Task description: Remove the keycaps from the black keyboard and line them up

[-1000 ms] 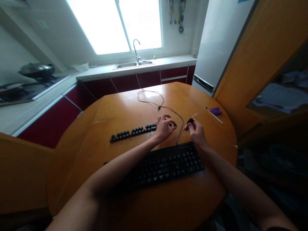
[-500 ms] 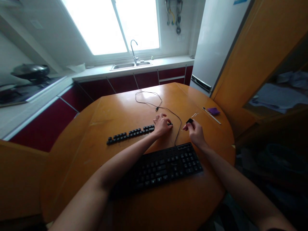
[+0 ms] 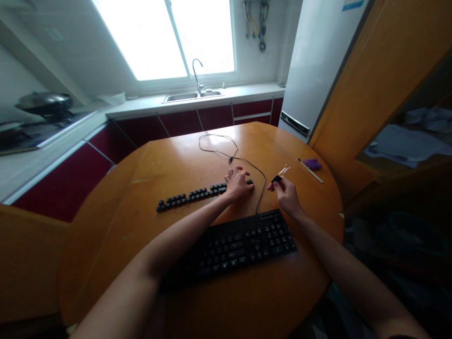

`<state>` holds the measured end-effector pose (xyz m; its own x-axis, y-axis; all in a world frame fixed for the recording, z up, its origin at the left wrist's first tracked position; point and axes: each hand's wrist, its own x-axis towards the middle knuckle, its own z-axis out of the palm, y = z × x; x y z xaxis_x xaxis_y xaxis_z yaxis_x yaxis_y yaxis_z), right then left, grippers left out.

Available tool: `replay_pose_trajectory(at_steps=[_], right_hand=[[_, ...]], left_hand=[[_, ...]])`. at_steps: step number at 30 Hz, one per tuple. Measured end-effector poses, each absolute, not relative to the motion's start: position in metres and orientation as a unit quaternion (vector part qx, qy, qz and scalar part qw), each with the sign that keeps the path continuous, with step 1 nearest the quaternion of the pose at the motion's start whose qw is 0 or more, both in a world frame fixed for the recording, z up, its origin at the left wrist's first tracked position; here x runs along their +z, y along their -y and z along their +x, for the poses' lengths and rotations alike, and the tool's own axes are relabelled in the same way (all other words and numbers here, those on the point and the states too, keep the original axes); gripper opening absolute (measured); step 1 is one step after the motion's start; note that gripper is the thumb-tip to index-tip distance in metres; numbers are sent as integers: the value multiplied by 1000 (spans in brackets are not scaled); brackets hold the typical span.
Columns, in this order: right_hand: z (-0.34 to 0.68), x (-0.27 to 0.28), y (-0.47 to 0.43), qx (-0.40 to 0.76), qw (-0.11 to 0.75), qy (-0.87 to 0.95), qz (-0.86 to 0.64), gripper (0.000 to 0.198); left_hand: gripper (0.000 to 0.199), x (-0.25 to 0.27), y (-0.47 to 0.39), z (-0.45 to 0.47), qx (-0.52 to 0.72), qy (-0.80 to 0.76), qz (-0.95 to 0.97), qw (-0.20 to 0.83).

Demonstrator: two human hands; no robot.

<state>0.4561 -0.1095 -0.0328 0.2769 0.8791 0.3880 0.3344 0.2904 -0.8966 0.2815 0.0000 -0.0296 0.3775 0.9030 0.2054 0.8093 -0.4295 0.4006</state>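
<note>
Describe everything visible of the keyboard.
The keyboard is black, seemingly plastic, with pale markings, a number pad at its right end and a pale-outlined panel behind that. It lies on the wooden table; a thin dark cable leaves its far edge. The left forearm crosses over, hiding part; whether they touch is unclear.

The left hand [image 3: 239, 185] covers part of the row of keys [image 3: 190, 198], and whether it grips anything there cannot be told. Nearer than that hand, the left forearm [image 3: 176, 242] hides the upper left of the keyboard [image 3: 243, 242]; most of its key markings are too small to read. The right hand [image 3: 287, 192] partly covers the black piece [image 3: 276, 179] it pinches. Beyond it to the right, the purple thing [image 3: 312, 164] is blurred into blocks. Far past both hands, the top edge cuts off the window [image 3: 141, 37] and fridge [image 3: 314, 66].
</note>
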Motion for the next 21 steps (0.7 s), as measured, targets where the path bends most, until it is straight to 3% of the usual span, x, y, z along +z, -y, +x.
replay_pose_trajectory(at_steps=[3,12,21], right_hand=[[461,-29,115,258,566,579,-527,24],[479,-28,184,254,448,672,-532,17],[471,-31,193,233,379,737,-509,18]], left_hand=[[53,-21,14,282,227,-502,829,99],[17,-4,86,268,166,-339,908,184],[21,-17,116,282,177,-279,914,235]])
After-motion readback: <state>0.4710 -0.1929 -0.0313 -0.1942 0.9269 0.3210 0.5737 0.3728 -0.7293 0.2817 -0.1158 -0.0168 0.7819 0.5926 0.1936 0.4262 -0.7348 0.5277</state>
